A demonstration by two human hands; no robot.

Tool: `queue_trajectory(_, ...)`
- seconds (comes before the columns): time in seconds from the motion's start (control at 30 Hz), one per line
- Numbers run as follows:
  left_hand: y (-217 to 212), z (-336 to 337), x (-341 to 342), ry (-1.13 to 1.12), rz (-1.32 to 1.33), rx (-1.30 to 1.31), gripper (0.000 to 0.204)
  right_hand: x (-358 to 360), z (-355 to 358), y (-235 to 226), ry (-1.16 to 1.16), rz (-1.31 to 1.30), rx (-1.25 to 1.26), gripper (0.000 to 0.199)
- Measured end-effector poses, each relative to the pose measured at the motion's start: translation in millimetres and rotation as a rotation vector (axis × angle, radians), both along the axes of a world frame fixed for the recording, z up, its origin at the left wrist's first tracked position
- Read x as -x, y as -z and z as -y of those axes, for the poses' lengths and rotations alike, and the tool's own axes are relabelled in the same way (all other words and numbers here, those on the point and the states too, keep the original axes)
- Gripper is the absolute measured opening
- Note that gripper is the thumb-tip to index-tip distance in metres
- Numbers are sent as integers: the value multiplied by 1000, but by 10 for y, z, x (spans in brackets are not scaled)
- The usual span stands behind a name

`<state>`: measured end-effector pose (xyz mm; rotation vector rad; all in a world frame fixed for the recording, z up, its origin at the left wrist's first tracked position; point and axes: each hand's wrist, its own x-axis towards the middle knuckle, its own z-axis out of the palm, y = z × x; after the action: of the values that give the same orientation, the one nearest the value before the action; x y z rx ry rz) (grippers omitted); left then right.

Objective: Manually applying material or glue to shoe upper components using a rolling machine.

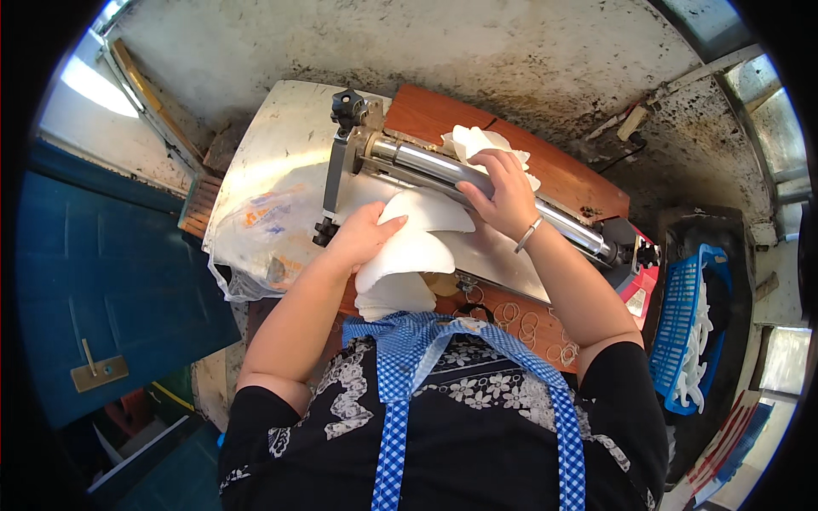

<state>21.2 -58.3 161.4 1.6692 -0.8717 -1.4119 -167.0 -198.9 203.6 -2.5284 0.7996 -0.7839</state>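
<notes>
My left hand (365,237) pinches several soft white curved pads (415,255) between thumb and fingers, in front of a roller machine. One white piece (443,211) reaches from there toward the shiny metal roller (434,165). Just below the hand, more white pads (394,295) are stacked against my apron. My right hand (509,198) lies over the roller, thumb and fingers apart. Its fingertips are near crumpled white pieces (479,143) behind the roller; whether they touch these I cannot tell.
A black knob (348,107) tops the machine's left bracket; its right end has a red housing (641,291). Clear plastic bags (260,234) lie at left. Loose rings (530,325) are scattered by the near edge. A blue basket (679,328) with white pieces stands at right, a blue door (111,281) at left.
</notes>
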Motion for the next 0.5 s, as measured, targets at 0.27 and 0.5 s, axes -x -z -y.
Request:
queue_trajectory(0.27,-86,-40,-50,-76,106,227,38,-252,342,-84,132,67,-192,10)
queue_trajectory(0.5,-179,-520,-380,-138,-247,267,24,598,-506,129,-337,-219,316,14)
